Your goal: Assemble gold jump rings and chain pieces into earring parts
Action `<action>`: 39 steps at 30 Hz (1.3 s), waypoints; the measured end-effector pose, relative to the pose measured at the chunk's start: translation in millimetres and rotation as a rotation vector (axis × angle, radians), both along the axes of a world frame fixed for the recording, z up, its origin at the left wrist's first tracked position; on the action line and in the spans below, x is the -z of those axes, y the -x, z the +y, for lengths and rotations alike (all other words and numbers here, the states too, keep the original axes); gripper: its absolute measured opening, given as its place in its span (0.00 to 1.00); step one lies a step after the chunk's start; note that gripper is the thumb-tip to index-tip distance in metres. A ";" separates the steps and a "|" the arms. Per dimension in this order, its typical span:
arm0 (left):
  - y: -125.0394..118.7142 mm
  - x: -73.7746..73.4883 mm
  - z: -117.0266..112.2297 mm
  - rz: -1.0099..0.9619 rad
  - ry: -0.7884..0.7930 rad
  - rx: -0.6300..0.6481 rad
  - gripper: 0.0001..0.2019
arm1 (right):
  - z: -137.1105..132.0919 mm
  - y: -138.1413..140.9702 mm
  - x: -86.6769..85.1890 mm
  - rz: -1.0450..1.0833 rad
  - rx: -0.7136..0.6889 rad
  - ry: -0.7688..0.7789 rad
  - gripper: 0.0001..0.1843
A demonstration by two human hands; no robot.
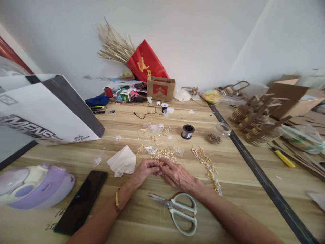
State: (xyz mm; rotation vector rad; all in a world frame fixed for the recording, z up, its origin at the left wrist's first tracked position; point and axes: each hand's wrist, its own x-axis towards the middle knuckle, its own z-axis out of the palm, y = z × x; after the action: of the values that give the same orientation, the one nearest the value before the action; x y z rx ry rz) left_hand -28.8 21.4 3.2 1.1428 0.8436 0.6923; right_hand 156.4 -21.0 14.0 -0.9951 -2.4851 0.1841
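My left hand (147, 170) and my right hand (175, 173) meet over the table, fingertips pinched together. Whatever sits between them is too small and too covered to make out. Just beyond the fingers lies a pile of small gold and silver beads (165, 153), some on clear plastic. Scissors (175, 206) with pale green handles lie between my forearms, blades pointing left. To the right of my right hand is a bundle of gold and silver bead chains (208, 167). A crumpled white tissue (123, 161) rests left of my left hand.
A spool of wire (187, 131) and a glass jar of dark beads (215, 136) stand farther back. At left are a black phone (81, 201), a purple-and-white device (42, 185) and a white shopping bag (50, 112). A yellow cutter (283, 157) and small woven baskets (254, 122) are at right.
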 end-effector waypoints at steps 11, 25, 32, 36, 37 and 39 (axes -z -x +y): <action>-3.0 1.3 0.1 0.050 -0.064 -0.019 0.14 | 1.8 -0.1 -1.8 0.017 -0.003 0.059 0.09; -7.9 -6.1 -10.6 0.258 -0.275 -0.134 0.05 | 4.4 -1.1 2.4 -0.049 0.004 -0.010 0.08; -8.9 -8.9 -13.2 0.323 -0.313 -0.108 0.04 | 3.2 -0.4 3.3 -0.101 -0.018 -0.090 0.09; -7.6 -6.6 -11.5 0.284 -0.266 -0.085 0.06 | 2.8 -1.1 1.8 -0.100 -0.023 -0.111 0.09; -7.1 -5.7 -10.6 0.263 -0.238 -0.078 0.07 | 2.9 -1.3 2.0 -0.093 -0.024 -0.115 0.09; -6.1 -4.3 -8.7 0.219 -0.186 -0.065 0.09 | 3.5 -1.6 2.8 -0.074 -0.028 -0.113 0.10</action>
State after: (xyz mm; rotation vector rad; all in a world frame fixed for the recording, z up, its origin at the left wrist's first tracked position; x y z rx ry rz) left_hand -22.8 12.8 7.5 1.3811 1.0211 0.7185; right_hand 158.0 -17.5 11.2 -0.9362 -2.5459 0.0158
